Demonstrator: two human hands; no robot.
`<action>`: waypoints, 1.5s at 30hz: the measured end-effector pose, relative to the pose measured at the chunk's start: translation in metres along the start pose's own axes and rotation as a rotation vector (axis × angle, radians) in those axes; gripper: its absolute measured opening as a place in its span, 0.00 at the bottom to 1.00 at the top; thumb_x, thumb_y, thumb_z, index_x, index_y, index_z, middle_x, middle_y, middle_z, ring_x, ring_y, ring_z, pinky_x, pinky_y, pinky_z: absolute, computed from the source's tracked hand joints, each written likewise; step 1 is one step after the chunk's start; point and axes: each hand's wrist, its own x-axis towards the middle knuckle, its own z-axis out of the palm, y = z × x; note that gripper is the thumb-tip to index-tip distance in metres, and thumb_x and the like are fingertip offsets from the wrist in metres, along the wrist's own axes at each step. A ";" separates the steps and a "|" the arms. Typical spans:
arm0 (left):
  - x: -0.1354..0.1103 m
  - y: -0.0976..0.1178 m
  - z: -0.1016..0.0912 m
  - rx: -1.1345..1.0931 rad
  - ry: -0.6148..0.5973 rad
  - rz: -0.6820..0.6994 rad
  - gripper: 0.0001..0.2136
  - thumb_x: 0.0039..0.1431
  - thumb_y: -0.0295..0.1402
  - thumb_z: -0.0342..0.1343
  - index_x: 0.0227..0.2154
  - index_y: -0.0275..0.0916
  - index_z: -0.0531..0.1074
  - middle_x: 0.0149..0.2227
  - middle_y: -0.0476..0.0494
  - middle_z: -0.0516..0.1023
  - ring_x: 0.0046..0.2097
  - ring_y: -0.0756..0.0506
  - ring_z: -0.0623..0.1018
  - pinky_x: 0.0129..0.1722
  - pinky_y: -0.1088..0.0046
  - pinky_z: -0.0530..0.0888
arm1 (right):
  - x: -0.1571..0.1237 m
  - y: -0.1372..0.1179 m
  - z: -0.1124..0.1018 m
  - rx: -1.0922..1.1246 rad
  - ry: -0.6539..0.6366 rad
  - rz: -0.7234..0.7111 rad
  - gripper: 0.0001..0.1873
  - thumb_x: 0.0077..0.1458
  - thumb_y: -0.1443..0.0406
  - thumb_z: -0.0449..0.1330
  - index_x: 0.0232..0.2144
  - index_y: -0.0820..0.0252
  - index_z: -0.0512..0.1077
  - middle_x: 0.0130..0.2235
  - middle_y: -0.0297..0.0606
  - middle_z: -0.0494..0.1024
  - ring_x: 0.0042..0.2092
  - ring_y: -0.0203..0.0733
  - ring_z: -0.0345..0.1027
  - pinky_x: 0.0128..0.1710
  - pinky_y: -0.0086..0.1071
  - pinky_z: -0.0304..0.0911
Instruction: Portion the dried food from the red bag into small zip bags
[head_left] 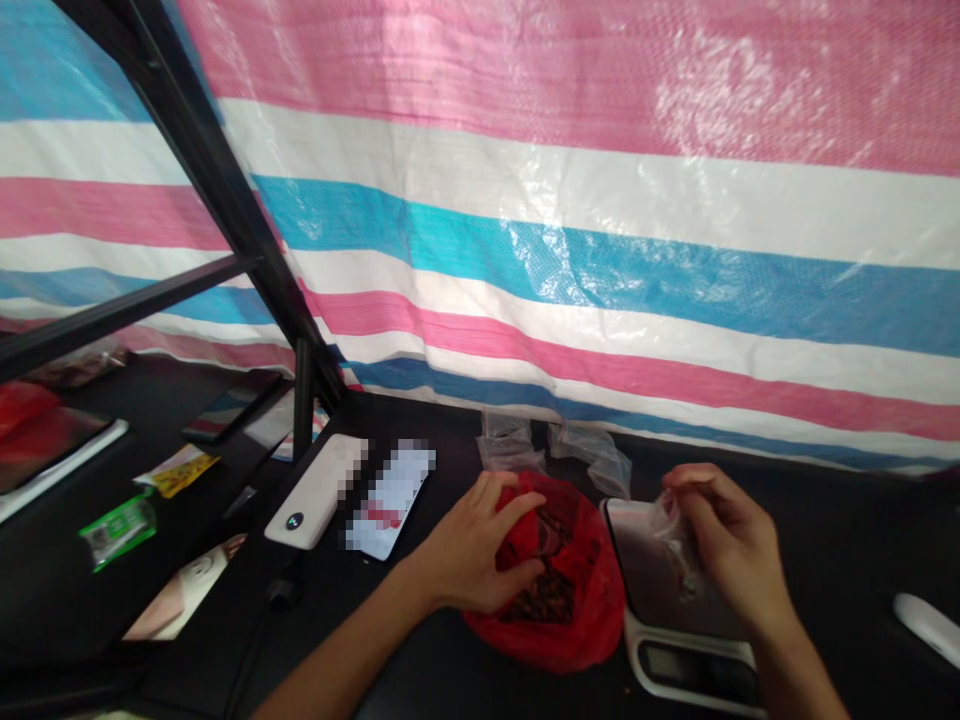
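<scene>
A red plastic bag (592, 640) lies gaping on the black table, with small dark brown pieces (551, 600) inside. My left hand (476, 550) is over the bag's left side, fingers spread and curving towards the contents; nothing shows between them. To the right, my right hand (739, 545) pinches a small clear plastic bag (665, 522) between thumb and fingers. That little bag hangs above the metal plate of a digital scale (641, 590). Whether it touches the plate, I cannot tell. The scale's display looks dark.
Clear plastic bags (510, 440) lie behind the red bag. On the left are a white power bank (311, 500), a phone (394, 500) with a lit screen, and small green (120, 530) and yellow packets (180, 470). A black metal frame (202, 180) stands before the striped sheet (600, 230).
</scene>
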 end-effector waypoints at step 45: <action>0.004 -0.027 -0.007 0.221 0.148 0.067 0.10 0.49 0.18 0.47 0.22 0.41 0.64 0.25 0.48 0.68 0.30 0.46 0.68 0.31 0.67 0.63 | 0.009 0.014 -0.032 -0.258 -0.502 -0.067 0.17 0.57 0.50 0.63 0.43 0.51 0.79 0.45 0.41 0.81 0.47 0.51 0.74 0.50 0.44 0.69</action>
